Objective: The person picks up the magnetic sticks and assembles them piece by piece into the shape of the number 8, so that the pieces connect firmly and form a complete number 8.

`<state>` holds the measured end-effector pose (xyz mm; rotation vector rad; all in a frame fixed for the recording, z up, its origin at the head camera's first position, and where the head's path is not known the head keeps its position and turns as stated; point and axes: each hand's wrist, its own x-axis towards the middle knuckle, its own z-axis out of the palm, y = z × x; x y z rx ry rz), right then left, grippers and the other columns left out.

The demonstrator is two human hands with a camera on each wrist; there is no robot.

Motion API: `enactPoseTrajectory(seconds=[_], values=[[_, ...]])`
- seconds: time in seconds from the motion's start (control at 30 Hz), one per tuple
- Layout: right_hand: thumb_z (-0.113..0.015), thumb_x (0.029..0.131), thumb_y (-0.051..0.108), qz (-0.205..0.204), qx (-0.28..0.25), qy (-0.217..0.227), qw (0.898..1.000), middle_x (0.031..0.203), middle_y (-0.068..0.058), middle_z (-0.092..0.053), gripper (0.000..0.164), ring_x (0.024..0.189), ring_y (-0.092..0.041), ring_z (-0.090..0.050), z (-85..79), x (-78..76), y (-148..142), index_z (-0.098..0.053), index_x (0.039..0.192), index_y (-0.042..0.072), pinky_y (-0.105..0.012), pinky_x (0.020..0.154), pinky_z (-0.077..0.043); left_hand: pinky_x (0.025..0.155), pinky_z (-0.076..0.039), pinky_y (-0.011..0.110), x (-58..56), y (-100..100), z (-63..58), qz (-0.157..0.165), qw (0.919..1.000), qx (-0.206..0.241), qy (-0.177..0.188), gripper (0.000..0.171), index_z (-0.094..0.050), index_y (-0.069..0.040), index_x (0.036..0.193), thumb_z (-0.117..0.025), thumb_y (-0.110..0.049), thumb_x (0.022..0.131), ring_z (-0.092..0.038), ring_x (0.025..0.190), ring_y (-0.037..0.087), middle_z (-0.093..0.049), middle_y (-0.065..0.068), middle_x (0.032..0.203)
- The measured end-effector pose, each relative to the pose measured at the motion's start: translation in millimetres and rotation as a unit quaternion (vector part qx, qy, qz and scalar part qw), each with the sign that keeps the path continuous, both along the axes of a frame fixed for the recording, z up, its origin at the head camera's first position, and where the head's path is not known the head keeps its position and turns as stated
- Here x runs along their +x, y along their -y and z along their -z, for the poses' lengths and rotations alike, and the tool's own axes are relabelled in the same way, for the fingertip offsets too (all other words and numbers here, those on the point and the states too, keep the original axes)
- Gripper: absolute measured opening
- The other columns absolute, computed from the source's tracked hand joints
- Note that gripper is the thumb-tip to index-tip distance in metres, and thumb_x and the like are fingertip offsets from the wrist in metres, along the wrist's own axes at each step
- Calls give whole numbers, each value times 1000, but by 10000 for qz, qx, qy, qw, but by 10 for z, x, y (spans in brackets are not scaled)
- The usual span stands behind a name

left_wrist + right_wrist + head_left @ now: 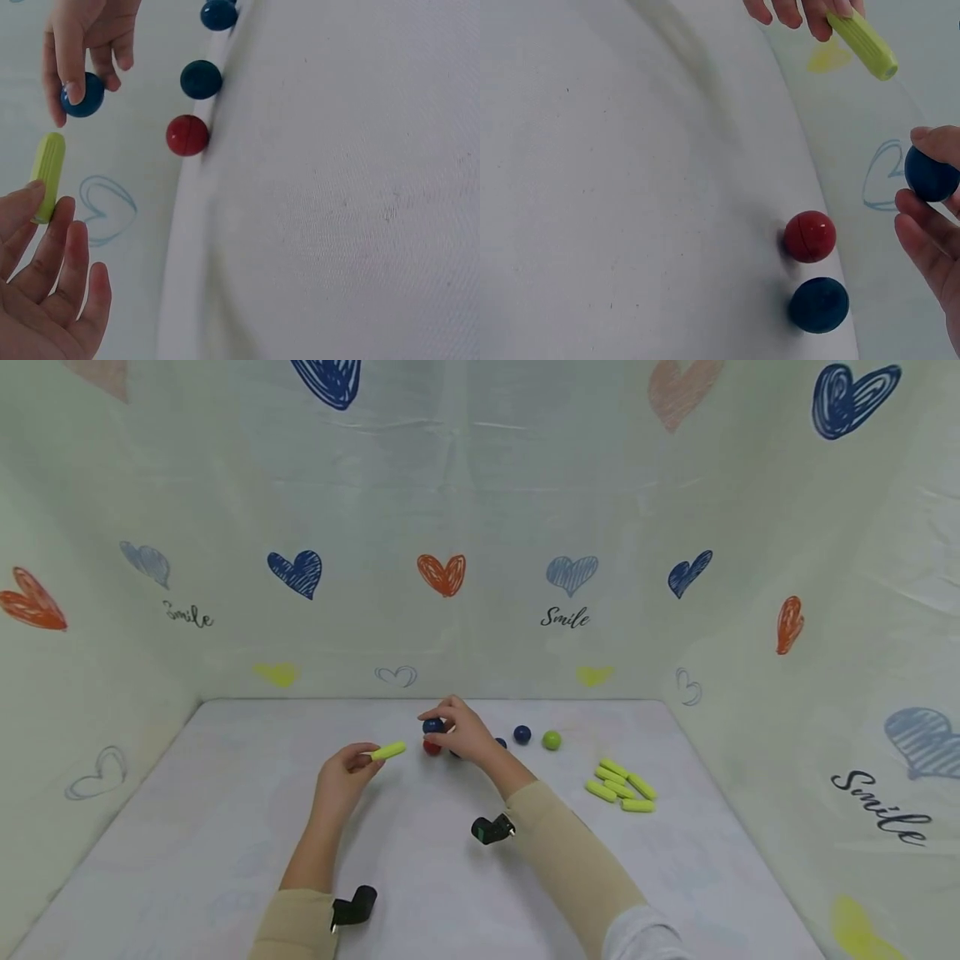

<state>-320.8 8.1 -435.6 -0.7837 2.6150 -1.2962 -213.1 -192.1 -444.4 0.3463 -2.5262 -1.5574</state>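
Note:
Between thumb and fingertips, my left hand (pixel 341 785) pinches one end of a yellow-green rod (pixel 389 751), whose free end points toward the right hand. My right hand (pixel 471 735) holds a dark blue ball (pixel 91 96) by its fingertips, raised above the table. A small gap separates rod and ball in the left wrist view. Below the right hand a red ball (pixel 810 236) rests on the table beside another dark blue ball (pixel 819 305). In the head view the hand largely covers that second ball.
Right of the right hand are a blue ball (pixel 522 734), a green ball (pixel 552 740) and one more blue ball (pixel 501 743) partly behind the wrist. Several yellow-green rods (pixel 638 807) lie in a group at the table's right. A heart-printed curtain (pixel 495 518) surrounds the white table (pixel 225 793).

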Motion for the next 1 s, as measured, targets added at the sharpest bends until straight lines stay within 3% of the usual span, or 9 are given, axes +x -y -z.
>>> enactPoseTrajectory(seconds=[0.3, 0.6, 0.8, 1.0], values=[[-74, 88, 15, 158, -295, -98, 9994, 115, 3, -54, 31, 94, -15, -57, 8, 122, -163, -69, 119, 13, -27, 82, -50, 77, -48, 33, -27, -87, -23, 94, 9999, 117, 35, 30, -63, -3, 122, -67, -11, 93, -60, 93, 27, -66, 16, 104], [-71, 90, 13, 478, -967, 294, 9937, 121, -3, -59, 36, 98, -18, -60, 31, 314, -331, -65, 125, 8, -27, 81, -53, 75, -48, 29, -18, -218, -50, 246, 9994, 246, 53, 28, -64, -3, 120, -67, -11, 93, -59, 91, 26, -66, 16, 102], [-68, 91, 8, 696, -1226, 390, 9892, 123, -5, -59, 34, 99, -20, -62, 81, 395, -410, -66, 124, 9, -28, 81, -53, 80, -50, 33, -45, -299, -8, 306, 9989, 298, 175, 29, -64, -6, 121, -67, -12, 93, -59, 93, 26, -65, 14, 105], [-69, 91, 8, 914, -1457, 422, 9842, 125, -7, -58, 33, 98, -22, -64, 104, 482, -468, -66, 123, 8, -30, 82, -54, 77, -50, 30, -83, -398, 45, 414, 9985, 343, 87, 27, -65, -5, 118, -69, -10, 91, -59, 89, 25, -66, 13, 101]])
